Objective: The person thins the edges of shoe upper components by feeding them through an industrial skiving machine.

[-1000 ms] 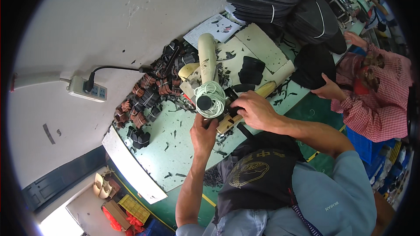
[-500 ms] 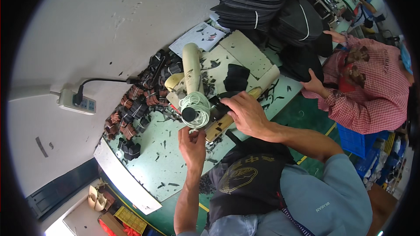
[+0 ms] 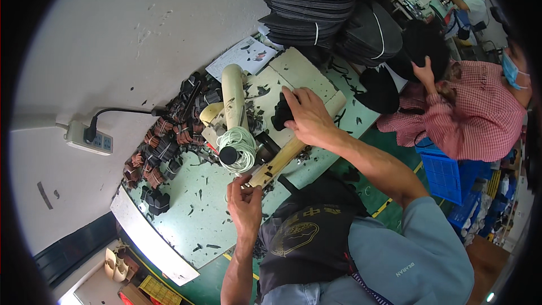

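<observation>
Hands apart: right hand clamped on black piece at machine, far side; left hand pinching wooden block end. Finished brown-black pieces heaped left; dark stacks remain.

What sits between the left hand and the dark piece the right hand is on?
The left hand is at the near end of the wooden block. Between it and the dark piece under the right hand lie that block and the machine's cord-wound head.
</observation>
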`<state>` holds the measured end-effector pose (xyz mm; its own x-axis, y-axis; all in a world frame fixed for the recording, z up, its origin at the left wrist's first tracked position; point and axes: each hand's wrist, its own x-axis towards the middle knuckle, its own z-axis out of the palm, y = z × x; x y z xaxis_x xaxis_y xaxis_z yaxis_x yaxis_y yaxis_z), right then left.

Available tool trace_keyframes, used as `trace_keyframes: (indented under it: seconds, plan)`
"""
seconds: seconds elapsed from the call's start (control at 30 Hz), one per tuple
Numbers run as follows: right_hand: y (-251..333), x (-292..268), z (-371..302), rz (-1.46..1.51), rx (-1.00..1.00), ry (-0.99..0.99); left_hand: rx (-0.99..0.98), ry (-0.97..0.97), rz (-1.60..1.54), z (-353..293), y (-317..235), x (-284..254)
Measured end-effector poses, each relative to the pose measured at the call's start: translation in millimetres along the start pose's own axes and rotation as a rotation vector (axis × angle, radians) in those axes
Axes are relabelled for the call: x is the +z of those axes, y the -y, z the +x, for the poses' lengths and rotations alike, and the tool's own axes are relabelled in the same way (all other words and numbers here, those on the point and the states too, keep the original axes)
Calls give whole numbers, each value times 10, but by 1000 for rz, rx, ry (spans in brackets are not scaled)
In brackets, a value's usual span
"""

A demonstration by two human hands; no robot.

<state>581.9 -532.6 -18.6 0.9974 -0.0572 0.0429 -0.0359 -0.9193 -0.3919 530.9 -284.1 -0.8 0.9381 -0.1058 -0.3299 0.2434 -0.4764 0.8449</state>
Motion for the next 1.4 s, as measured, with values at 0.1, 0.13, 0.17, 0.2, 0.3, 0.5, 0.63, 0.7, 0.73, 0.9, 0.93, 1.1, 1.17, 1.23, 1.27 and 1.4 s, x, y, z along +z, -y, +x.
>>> trace_keyframes:
  seconds: [0.1,0.13,0.17,0.2,0.3,0.5,0.63,0.7,0.73,0.9,0.93,1.1,1.17,1.23,1.27,1.4]
  plan:
    - [62,-11,-48,-30,-139,45,-68,102,-88,-114,-85,114]
    - [142,-32,-91,-86,-135,108,-71,95,-92,-140,-90,180]
    - [198,-43,-132,-143,-129,172,-99,173,-152,-158,-80,258]
    - [201,-35,-171,-144,-137,174,-127,251,-213,-162,-77,317]
    - [209,-78,-347,174,-125,31,-262,411,-543,-140,-94,516]
    - [600,13,-1078,723,-99,89,-383,414,-1280,-219,-182,785]
    - [635,42,-1285,576,-140,208,-591,354,-1240,-465,22,552]
    - [627,-120,-1300,429,-197,300,-642,356,-1150,-582,55,365]
    - [642,-189,-1267,503,-166,311,-684,377,-1056,-659,77,286]
    - [812,153,-1489,838,-393,697,-256,417,-242,-1099,431,230]
    - [831,212,-1594,896,-382,858,-180,322,-202,-1206,445,249]
    - [892,933,-1526,661,-338,484,-407,263,-387,-1427,433,85]
    - [911,1250,-1533,593,-389,484,-549,128,-631,-1451,406,-67]
    - [937,1489,-1516,443,-471,387,-700,-34,-841,-1454,466,-278]
    - [945,1639,-1529,410,-498,256,-699,-38,-846,-1457,549,-378]
    - [1011,1782,-1560,359,-496,241,-664,2,-971,-1464,817,-713]
